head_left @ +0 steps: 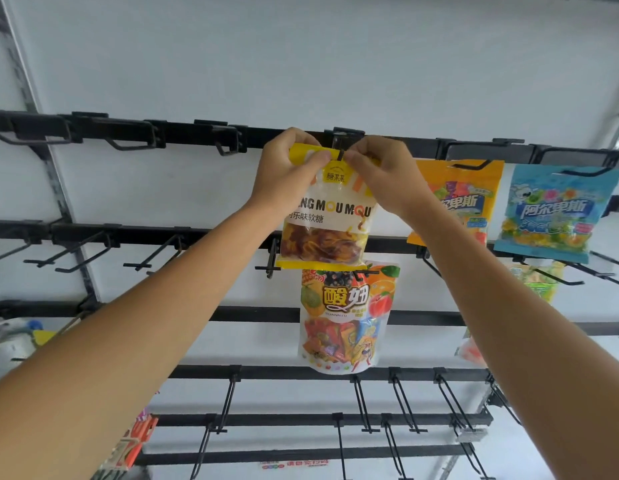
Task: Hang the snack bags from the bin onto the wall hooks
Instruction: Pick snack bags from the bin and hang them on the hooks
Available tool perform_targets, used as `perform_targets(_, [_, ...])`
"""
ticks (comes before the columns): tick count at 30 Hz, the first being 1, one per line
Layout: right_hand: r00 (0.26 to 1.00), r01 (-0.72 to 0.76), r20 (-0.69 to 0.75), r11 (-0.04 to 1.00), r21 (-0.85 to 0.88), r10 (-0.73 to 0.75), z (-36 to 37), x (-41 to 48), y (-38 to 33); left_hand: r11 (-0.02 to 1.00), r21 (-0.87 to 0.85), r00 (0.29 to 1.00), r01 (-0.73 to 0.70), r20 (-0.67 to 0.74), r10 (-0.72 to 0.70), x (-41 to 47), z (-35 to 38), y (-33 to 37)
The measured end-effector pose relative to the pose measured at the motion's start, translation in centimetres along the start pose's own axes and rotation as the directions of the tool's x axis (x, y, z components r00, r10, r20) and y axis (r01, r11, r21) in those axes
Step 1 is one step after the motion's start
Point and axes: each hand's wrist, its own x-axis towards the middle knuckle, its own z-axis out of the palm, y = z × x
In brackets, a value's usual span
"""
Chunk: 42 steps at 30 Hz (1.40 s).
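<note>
Yellow glossy plastic, with a clear window showing brown gummy sweets, the snack bag [327, 216] is held up against the top black metal rail [183, 136] of the wall rack. The left hand [289, 168] pinches the left end of its header strip, thumb in front and fingers curled behind, and the right hand [384, 178] pinches the right end the same way. Between the two thumbs the tip of a thin black wire hook [339, 154] shows in front of the header, so the step in hand looks like threading the hang hole onto that prong. How far the hole has passed over the tip cannot be told. The next move probably calls for keeping the strip taut and level, sliding it back toward the rail, then letting go with both hands so the bag hangs free. Its lower edge overlaps the top of a white fruit-printed pouch [346, 317] hung one row down. An orange bag [463, 199] and a blue bag [554, 209] hang to the right on the same rail. The bin is not in view.
</note>
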Motion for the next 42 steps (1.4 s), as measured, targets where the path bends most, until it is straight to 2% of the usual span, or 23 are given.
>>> perform_targets(8, [0.990, -0.006, -0.135, 0.973, -0.229, -0.026, 1.2, 0.9, 0.5, 0.981, 0.192, 0.999, -0.029, -0.039, 0.038, 1.2, 0.1, -2.4])
perform_targets(12, [0.978, 0.016, -0.192, 0.947, -0.321, -0.082, 1.7, 1.0, 0.9, 0.955, 0.297, 0.997, -0.003, -0.073, 0.026, 1.4, 0.3, -2.9])
perform_targets(15, [0.971, 0.044, -0.195, 0.905, -0.424, -0.139, 1.5, 0.2, 1.4, 0.940, 0.339, 0.996, -0.040, -0.057, 0.063, 1.0, 0.2, -3.0])
perform_targets(21, [0.998, 0.051, -0.006, 0.886, -0.462, -0.060, 0.3, -2.4, 0.4, 0.840, 0.520, 0.988, -0.153, 0.047, 0.150, -1.2, -0.6, -2.4])
perform_targets(26, [0.994, 0.030, 0.103, 0.849, -0.527, 0.029, -0.4, -4.0, -1.5, 0.793, 0.589, 0.979, -0.154, 0.199, 0.042, -3.5, -1.2, -0.9])
perform_targets(32, [0.988, 0.048, 0.144, 0.801, -0.596, 0.048, -0.6, -7.6, -2.4, 0.647, 0.727, 0.944, -0.227, 0.329, -0.038, -6.8, -1.2, 1.3])
perform_targets(34, [0.987, 0.041, 0.150, 0.832, -0.553, 0.051, -0.5, -8.9, -2.7, 0.585, 0.762, 0.927, -0.277, 0.372, -0.046, -8.0, -1.1, 2.2])
perform_targets(37, [0.969, 0.079, 0.245, 0.880, -0.468, 0.043, 0.2, -10.8, -3.2, 0.596, 0.722, 0.889, -0.352, 0.458, -0.029, -10.0, -1.3, 3.2])
perform_targets(39, [0.956, 0.083, 0.290, 0.892, -0.444, 0.055, 0.7, -12.1, -3.3, 0.583, 0.741, 0.895, -0.333, 0.443, -0.051, -11.2, -1.9, 3.4])
perform_targets(42, [0.936, 0.058, 0.334, 0.888, -0.456, 0.111, 1.4, -14.1, -3.3, 0.498, 0.834, 0.911, -0.240, 0.370, -0.180, -14.0, -3.3, 3.1])
